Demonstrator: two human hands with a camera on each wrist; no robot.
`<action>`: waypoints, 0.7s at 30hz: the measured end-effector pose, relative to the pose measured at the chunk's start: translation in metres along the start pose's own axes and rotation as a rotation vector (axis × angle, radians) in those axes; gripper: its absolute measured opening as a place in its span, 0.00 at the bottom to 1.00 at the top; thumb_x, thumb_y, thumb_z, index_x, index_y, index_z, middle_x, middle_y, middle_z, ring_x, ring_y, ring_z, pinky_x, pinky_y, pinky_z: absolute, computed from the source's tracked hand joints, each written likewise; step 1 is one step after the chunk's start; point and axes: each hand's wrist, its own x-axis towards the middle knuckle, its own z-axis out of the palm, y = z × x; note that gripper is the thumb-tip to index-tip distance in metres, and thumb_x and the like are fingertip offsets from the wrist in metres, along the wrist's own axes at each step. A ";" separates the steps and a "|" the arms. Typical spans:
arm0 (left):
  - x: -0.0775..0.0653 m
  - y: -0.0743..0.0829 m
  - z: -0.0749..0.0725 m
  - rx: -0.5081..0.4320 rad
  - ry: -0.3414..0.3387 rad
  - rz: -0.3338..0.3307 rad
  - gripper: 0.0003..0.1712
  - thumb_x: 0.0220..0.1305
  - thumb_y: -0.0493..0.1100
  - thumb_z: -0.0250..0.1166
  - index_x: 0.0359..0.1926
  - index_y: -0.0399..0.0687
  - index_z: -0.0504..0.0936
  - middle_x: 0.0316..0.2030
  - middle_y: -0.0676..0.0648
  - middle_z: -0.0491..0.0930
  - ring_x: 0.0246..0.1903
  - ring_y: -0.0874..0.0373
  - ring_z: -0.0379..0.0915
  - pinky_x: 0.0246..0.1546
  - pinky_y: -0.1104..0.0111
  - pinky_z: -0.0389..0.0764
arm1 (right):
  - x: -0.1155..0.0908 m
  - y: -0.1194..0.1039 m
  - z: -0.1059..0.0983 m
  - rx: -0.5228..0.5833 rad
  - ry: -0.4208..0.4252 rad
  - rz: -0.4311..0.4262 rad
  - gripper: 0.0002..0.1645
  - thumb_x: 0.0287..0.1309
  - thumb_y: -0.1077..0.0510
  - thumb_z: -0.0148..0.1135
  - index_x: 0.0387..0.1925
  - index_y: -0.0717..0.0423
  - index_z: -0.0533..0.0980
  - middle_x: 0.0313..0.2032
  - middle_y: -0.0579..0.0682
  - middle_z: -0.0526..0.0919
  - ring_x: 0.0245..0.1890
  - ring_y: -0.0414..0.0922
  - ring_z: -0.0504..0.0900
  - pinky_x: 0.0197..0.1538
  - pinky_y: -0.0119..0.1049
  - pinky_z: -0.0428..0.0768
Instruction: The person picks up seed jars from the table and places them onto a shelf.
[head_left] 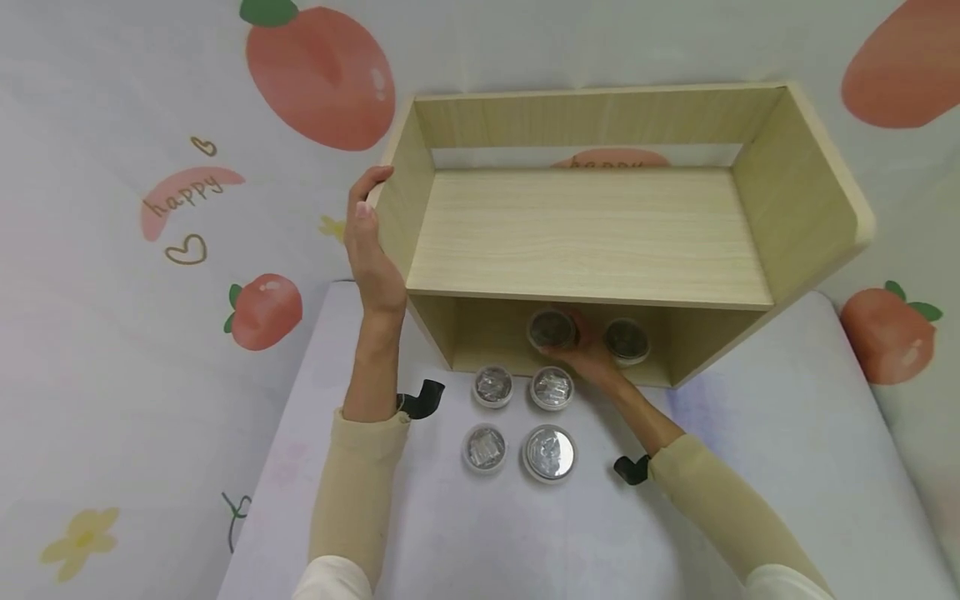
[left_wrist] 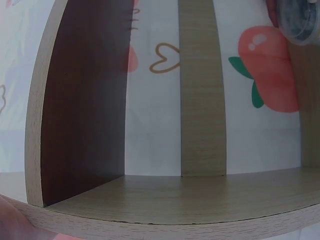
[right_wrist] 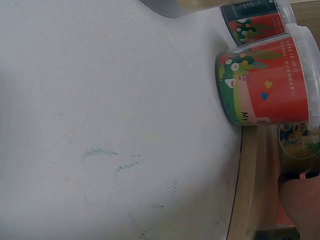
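A pale wooden two-tier shelf (head_left: 592, 233) stands against the wall. My left hand (head_left: 375, 258) holds its left side panel, fingertips at the front edge. Inside the lower compartment, my right hand (head_left: 588, 350) grips a round lidded jar (head_left: 551, 327) with a dark top. Right of that hand, a second lidded jar (head_left: 627, 342) stands in the same compartment. In the right wrist view, a red-labelled jar (right_wrist: 270, 80) is close by, and part of my right hand (right_wrist: 305, 202) shows at the lower right, beside a brown-labelled jar (right_wrist: 300, 145).
Several jars stand on the white cloth in front of the shelf: two small jars (head_left: 492, 386) (head_left: 552, 388) near its edge, another small jar (head_left: 485, 448) and a wider silver-topped jar (head_left: 550, 454) nearer me. The upper shelf board (head_left: 585, 242) overhangs the right hand.
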 end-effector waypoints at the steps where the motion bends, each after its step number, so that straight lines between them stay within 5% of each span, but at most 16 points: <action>1: 0.000 0.000 0.000 0.008 0.000 0.003 0.26 0.63 0.42 0.34 0.52 0.29 0.68 0.51 0.33 0.68 0.52 0.45 0.62 0.56 0.62 0.61 | 0.000 0.001 0.000 -0.008 0.002 -0.015 0.45 0.44 0.59 0.71 0.63 0.55 0.60 0.57 0.53 0.69 0.59 0.50 0.65 0.60 0.50 0.60; 11: -0.001 -0.001 -0.001 0.002 -0.003 0.011 0.26 0.63 0.42 0.34 0.52 0.29 0.68 0.51 0.33 0.67 0.52 0.44 0.62 0.56 0.61 0.61 | -0.001 0.008 0.005 -0.068 0.030 -0.067 0.45 0.43 0.60 0.71 0.63 0.57 0.61 0.58 0.57 0.68 0.59 0.52 0.65 0.60 0.51 0.60; 21: -0.001 0.000 0.000 -0.029 -0.015 -0.001 0.27 0.62 0.43 0.34 0.52 0.27 0.67 0.51 0.30 0.66 0.50 0.41 0.62 0.54 0.59 0.63 | 0.006 0.043 0.006 -0.096 0.070 0.002 0.47 0.41 0.47 0.72 0.64 0.39 0.60 0.60 0.42 0.67 0.61 0.43 0.62 0.61 0.46 0.58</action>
